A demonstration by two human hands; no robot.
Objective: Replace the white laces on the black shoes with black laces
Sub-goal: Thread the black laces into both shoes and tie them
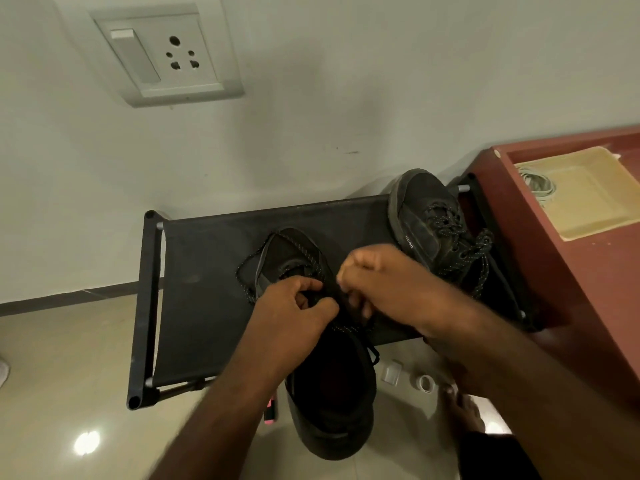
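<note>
Black fabric rack [207,271]: near shoe [332,410] overhangs its 6 o'clock edge, heel toward the viewer. Left hand [294,313] and right hand [388,289], fingers curled, both pinch the speckled black lace [304,249] above its tongue. Second shoe [429,223], laced black, at 2 o'clock. Cream tray [588,202] holding a pale coiled cord [538,185], 3 o'clock.

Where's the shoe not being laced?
Head view, right of centre: the other shoe rests on the black rack, at its right end, beside the red cabinet.
</note>
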